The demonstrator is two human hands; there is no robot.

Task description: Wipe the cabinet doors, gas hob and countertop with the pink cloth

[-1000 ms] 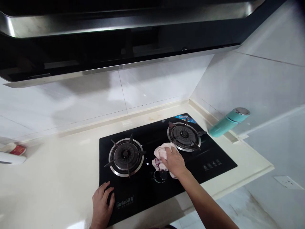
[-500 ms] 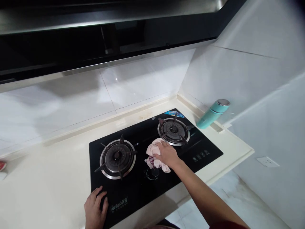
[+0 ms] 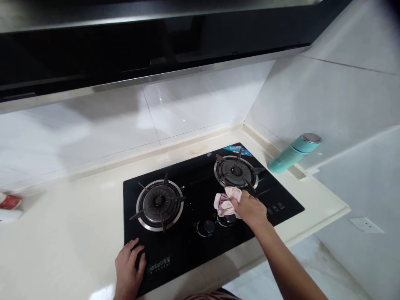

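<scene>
A crumpled pale pink cloth (image 3: 225, 201) is gripped in my right hand (image 3: 252, 209), just in front of the right burner (image 3: 236, 171). It lies against the black glass gas stove (image 3: 200, 183) and partly covers the right control knob (image 3: 230, 218). To its left, the other knob (image 3: 208, 226) is in plain sight. My left hand (image 3: 130, 264) rests with fingers spread on the stove's front left corner, holding nothing. Behind that hand is the left burner (image 3: 159, 204) with its dark pan supports.
A turquoise flask (image 3: 293, 153) stands on the cream counter (image 3: 62, 233), right of the stove. The black range hood (image 3: 156, 50) hangs low above. A red and white item (image 3: 11, 202) sits at the far left. A wall socket (image 3: 365, 225) is at the right.
My right hand has moved the cloth rightward over the stove, uncovering the left knob. My left hand stays at the corner. The view has shifted slightly.
</scene>
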